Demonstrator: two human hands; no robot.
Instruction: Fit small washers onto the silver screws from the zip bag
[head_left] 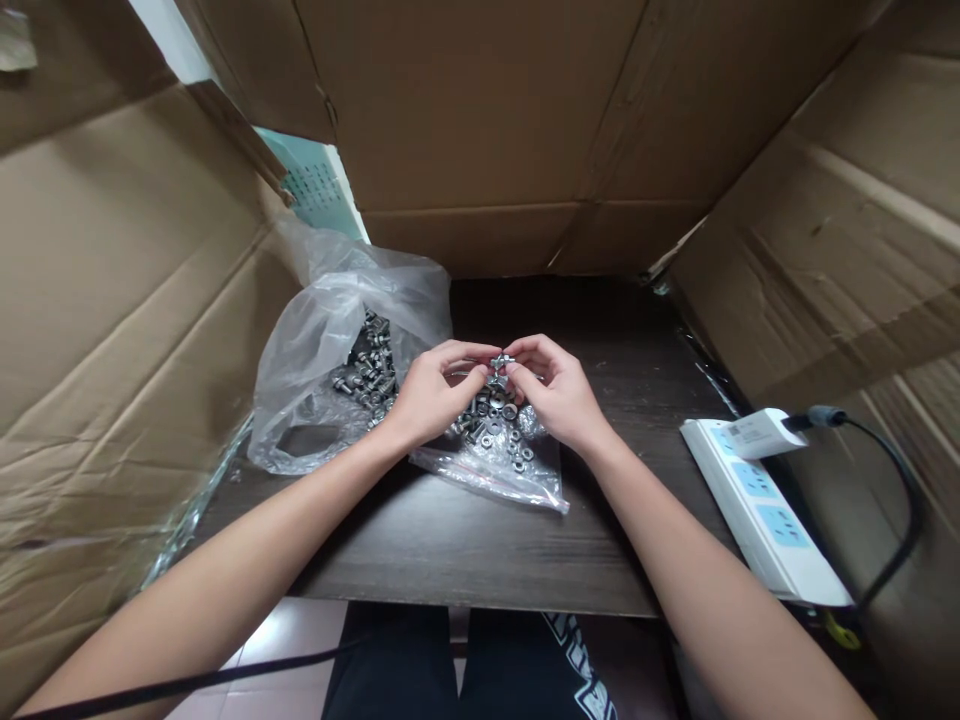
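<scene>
Over the middle of the table, my left hand (444, 388) and my right hand (553, 385) meet fingertip to fingertip. Thumbs and forefingers of both pinch a small silver bolt (502, 361), partly covered by the fingers; I cannot make out whether a nut or washer is on it. Directly below lies a small clear zip bag (491, 480) with loose nuts (517, 462), washers and bolts on it. To the left, a larger open plastic bag (292, 340) holds many bolts (375, 365) with hardware on them, beside my left wrist.
A white power strip (772, 510) with a plugged-in adapter (759, 433) and black cable (916, 500) lies at the table's right edge. Cardboard walls (487, 120) enclose the back and both sides. The dark wooden table (465, 555) ends just before my lap.
</scene>
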